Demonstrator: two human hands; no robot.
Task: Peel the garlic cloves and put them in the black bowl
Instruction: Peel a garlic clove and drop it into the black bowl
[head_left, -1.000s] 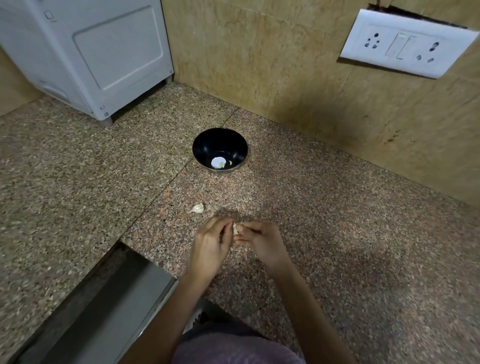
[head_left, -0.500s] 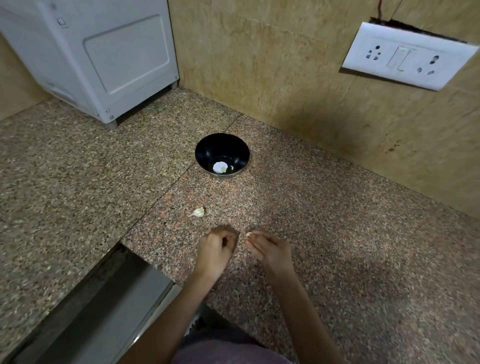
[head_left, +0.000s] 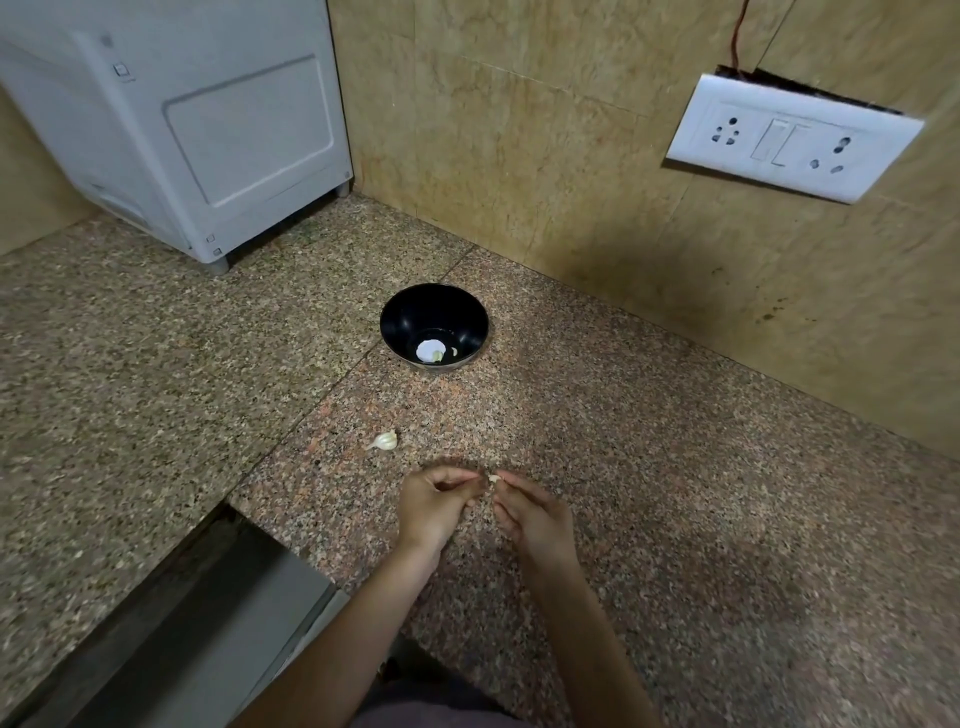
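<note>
Head view looks down on a speckled granite counter (head_left: 156, 364) in a corner, with a white appliance (head_left: 208, 145) at the back left and a socket plate (head_left: 789, 137) on the right wall. The black bowl (head_left: 400, 317) stands near the wall, well apart from the hands. Nearer, the left hand (head_left: 431, 506) and right hand (head_left: 535, 519) meet at the fingertips, fingers curled, pinching a small garlic clove (head_left: 493, 478) between them. A second clove (head_left: 385, 441) lies on the counter between the hands and the bowl.

The held clove is tiny, and a hard tug on its skin could flick it across the counter or over the edge. The left hand seems to grip the skin, but the tips are too small to be sure. The pale pieces (head_left: 431, 351) at the bowl's bottom cannot be identified either.
</note>
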